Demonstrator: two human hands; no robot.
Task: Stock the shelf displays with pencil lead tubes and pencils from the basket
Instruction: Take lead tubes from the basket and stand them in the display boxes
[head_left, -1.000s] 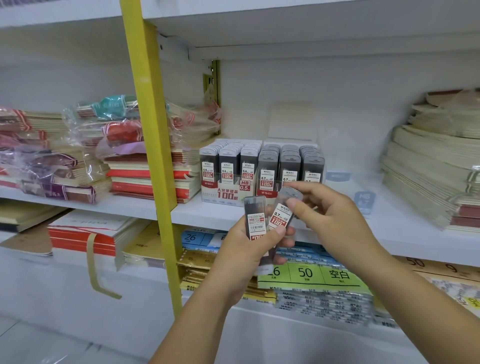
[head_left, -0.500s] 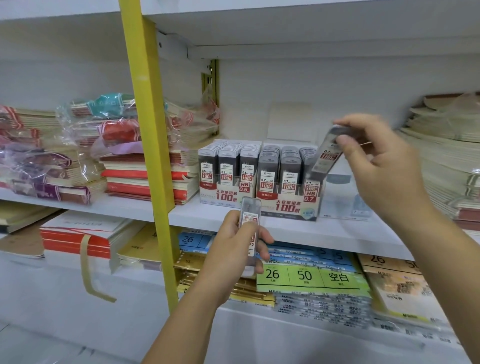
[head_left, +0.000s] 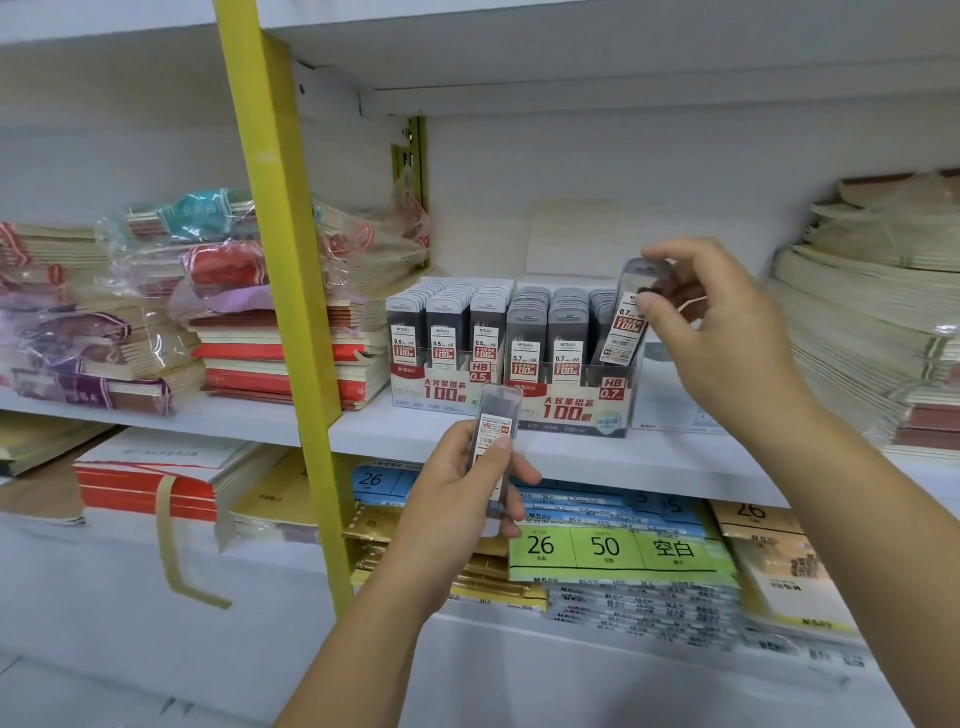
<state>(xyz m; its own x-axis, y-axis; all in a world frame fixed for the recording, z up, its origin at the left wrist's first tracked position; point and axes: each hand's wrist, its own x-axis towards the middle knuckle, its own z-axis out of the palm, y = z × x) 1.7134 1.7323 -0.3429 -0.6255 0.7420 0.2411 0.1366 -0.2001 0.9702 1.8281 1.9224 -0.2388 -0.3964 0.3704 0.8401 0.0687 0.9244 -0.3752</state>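
0.7 lead tube (head_left: 630, 318) pinched at the right end of the 0.7 display box (head_left: 569, 411)

The right hand (head_left: 727, 343) has it tilted, thumb on the front and fingers (head_left: 670, 254) curled over the cap, with the lower end at the box's rightmost column on the shelf (head_left: 649, 460). Lower down, the left hand (head_left: 457, 504) grips a second lead tube (head_left: 496, 415) upright in front of the shelf edge, thumb pressed on the label and the other fingers wrapped behind it. The 0.5 display box (head_left: 434, 397) sits right against the 0.7 one.
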